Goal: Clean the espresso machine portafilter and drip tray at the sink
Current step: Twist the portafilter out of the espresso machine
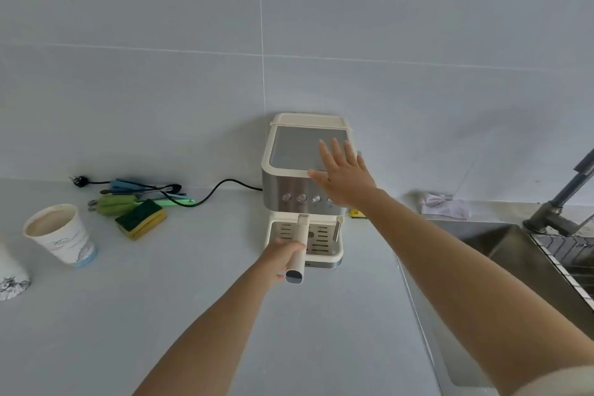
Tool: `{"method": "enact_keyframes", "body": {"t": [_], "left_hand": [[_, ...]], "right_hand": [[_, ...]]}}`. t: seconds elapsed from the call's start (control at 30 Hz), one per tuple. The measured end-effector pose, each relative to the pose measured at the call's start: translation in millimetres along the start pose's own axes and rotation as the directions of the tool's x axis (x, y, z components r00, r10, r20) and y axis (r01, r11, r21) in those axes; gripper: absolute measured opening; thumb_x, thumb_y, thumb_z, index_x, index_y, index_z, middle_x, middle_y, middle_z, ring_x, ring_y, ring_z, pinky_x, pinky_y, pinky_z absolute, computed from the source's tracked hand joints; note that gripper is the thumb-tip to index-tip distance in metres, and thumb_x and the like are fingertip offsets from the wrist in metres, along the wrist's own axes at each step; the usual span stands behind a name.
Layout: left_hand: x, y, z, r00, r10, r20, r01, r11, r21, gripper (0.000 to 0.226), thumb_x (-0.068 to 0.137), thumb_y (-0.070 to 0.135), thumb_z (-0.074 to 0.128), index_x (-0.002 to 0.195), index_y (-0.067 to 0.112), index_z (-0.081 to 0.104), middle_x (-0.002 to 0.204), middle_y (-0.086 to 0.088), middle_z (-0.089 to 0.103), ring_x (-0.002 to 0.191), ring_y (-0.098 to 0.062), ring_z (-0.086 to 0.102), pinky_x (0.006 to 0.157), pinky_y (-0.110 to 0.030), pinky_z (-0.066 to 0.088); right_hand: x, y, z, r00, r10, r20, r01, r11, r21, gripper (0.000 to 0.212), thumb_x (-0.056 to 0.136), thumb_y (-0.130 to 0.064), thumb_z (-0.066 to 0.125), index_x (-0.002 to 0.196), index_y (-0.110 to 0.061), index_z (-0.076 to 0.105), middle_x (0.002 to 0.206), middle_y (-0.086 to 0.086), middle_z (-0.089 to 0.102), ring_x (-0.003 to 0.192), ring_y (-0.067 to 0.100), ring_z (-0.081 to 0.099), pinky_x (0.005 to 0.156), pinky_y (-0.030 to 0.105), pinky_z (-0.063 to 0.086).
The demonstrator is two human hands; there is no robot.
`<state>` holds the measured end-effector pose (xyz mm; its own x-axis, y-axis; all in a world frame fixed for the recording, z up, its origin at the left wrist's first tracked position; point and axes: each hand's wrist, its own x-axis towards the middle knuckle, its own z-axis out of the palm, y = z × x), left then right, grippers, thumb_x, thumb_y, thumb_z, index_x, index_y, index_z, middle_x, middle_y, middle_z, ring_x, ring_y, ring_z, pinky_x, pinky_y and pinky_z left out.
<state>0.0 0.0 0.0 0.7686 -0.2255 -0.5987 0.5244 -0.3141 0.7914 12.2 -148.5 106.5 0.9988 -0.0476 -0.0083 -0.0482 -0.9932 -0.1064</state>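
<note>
My left hand (283, 255) grips the portafilter (299, 249) handle over the drip tray (324, 255); my right hand (342, 173) lies flat on the machine (289, 183).

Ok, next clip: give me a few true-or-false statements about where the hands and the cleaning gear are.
1. The left grip holds the portafilter handle. True.
2. The right grip lies flat on top of the espresso machine. True.
3. The drip tray is out of the machine. False: it sits in the machine's base.
4. The sponge lies right of the machine. False: it lies to its left, on the counter.
</note>
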Motion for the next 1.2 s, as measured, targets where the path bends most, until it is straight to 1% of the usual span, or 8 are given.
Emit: {"method": "enact_keyframes", "body": {"t": [0.17,0.27,0.43,0.63,0.77,0.9,1.0,1.2], "left_hand": [[11.5,2.2,9.2,0.996,-0.060,0.073,0.069,0.990,-0.122,0.055,0.070,0.022,0.072,0.121,0.012,0.054,0.095,-0.006,0.059,0.084,-0.020,0.058,0.084,-0.033,0.050],[16.1,4.1,14.5,0.997,-0.038,0.064,0.045,0.993,-0.109,0.045,0.076,0.016,0.070,0.118,0.009,0.055,0.083,-0.007,0.061,0.071,-0.018,0.062,0.084,-0.036,0.055],[18.5,5.8,17.3,0.996,-0.075,0.056,0.076,0.997,-0.007,0.037,0.080,0.011,0.065,0.114,0.009,0.051,0.074,-0.006,0.061,0.054,-0.016,0.061,0.050,-0.022,0.045],[21.8,5.4,23.5,0.999,-0.036,-0.024,0.037,0.996,0.075,0.025,0.079,0.007,0.068,0.098,0.006,0.052,0.059,-0.005,0.053,0.037,-0.010,0.051,0.043,-0.019,0.043],[22.2,4.0,22.7,1.000,0.010,-0.028,-0.007,0.994,0.108,0.026,0.080,0.005,0.067,0.099,0.006,0.050,0.061,-0.004,0.050,0.044,-0.013,0.048,0.035,-0.017,0.040],[24.8,1.5,23.9,0.998,0.038,-0.049,-0.030,0.988,0.153,0.024,0.081,0.000,0.060,0.100,0.006,0.045,0.064,-0.006,0.048,0.046,-0.016,0.047,0.044,-0.022,0.041],[27.2,0.5,23.8,0.998,0.050,-0.045,-0.039,0.975,0.218,0.015,0.078,-0.003,0.055,0.087,0.005,0.046,0.062,-0.007,0.048,0.038,-0.015,0.048,0.052,-0.023,0.041],[24.6,2.9,20.8,0.998,0.057,-0.018,-0.051,0.962,0.267,0.020,0.078,-0.004,0.051,0.077,0.012,0.040,0.064,-0.006,0.047,0.035,-0.012,0.048,0.046,-0.019,0.039]], "right_hand": [[15.3,2.9,-1.9,0.999,0.004,0.049,-0.002,0.999,-0.051,0.060,0.098,-0.044,0.017,0.147,-0.025,-0.013,0.157,0.005,-0.014,0.143,0.028,-0.019,0.116,0.046,-0.006],[19.6,4.6,-0.5,0.999,0.020,0.044,-0.018,0.999,-0.039,0.058,0.098,-0.046,0.015,0.147,-0.028,-0.010,0.157,0.004,-0.015,0.143,0.027,-0.019,0.116,0.045,-0.007],[24.7,6.3,8.6,0.999,0.018,0.030,-0.017,0.999,-0.039,0.054,0.098,-0.044,0.011,0.148,-0.029,-0.006,0.157,0.006,-0.013,0.143,0.030,-0.017,0.115,0.047,-0.006],[24.7,6.3,12.9,0.999,0.031,-0.028,-0.032,0.999,-0.023,0.052,0.098,-0.047,0.011,0.148,-0.032,0.008,0.158,0.005,-0.004,0.145,0.030,-0.007,0.116,0.046,-0.003],[26.1,5.4,18.2,0.996,0.038,-0.086,-0.041,0.999,-0.034,0.051,0.097,-0.048,0.012,0.146,-0.034,0.015,0.158,0.005,0.005,0.144,0.031,0.004,0.115,0.047,0.004],[29.0,7.8,23.6,0.987,0.022,-0.157,-0.036,0.996,-0.083,0.051,0.096,-0.050,0.012,0.144,-0.034,0.019,0.153,0.005,0.021,0.139,0.031,0.020,0.112,0.045,0.018],[29.9,8.1,26.7,0.975,0.018,-0.222,-0.040,0.995,-0.097,0.072,0.082,-0.057,-0.007,0.141,-0.033,0.026,0.144,0.004,0.035,0.132,0.031,0.031,0.107,0.043,0.027],[31.7,9.6,31.3,0.958,0.008,-0.288,-0.037,0.995,-0.095,0.085,0.072,-0.057,-0.014,0.138,-0.033,0.033,0.138,0.004,0.043,0.128,0.031,0.036,0.104,0.044,0.030]]}}
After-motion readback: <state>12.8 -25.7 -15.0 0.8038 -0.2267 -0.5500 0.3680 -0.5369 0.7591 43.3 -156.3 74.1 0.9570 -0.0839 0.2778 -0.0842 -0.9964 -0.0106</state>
